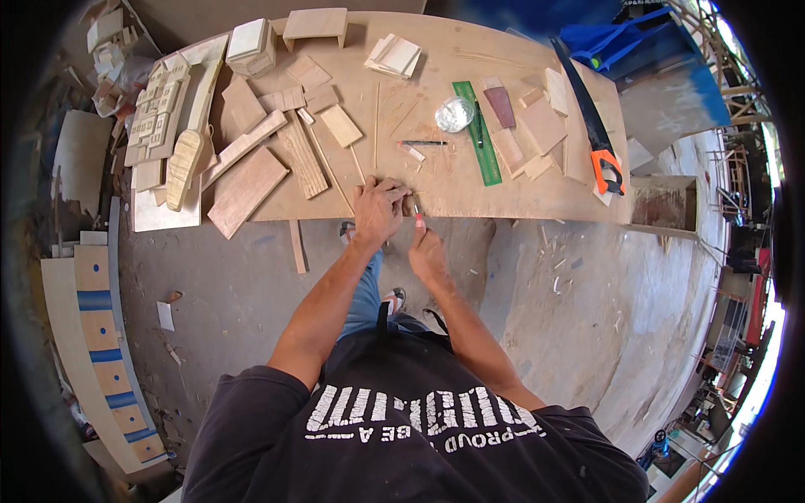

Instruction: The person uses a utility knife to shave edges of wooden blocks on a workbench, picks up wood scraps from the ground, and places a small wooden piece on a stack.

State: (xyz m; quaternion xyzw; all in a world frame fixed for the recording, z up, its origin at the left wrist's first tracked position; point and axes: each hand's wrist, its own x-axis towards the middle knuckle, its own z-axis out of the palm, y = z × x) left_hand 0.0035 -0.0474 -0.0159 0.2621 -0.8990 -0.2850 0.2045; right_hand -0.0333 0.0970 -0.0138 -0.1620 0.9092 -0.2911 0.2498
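At the front edge of the wooden worktable [503, 205], my left hand [379, 208] is closed, its fingertips pressing on a small wooden piece [409, 206] that they mostly cover. Just right of it, my right hand [428, 254] grips a small craft knife [418, 216] with a red handle. Its short blade points away from me, beside the left fingertips. A thin wooden stick [357, 164] runs from near my left hand toward a pale rectangular block [341, 126]. Beyond the hands lie a dark pencil [423, 142] with an orange end and a small pale wood offcut [412, 152].
A green ruler [487, 155] lies right of centre, by a clear plastic-looking round container [454, 115]. Farther right is a handsaw [594, 126] with an orange-black handle. Several boards [249, 191] and a carved wooden piece [184, 168] cover the left side. Scraps litter the concrete floor [537, 302].
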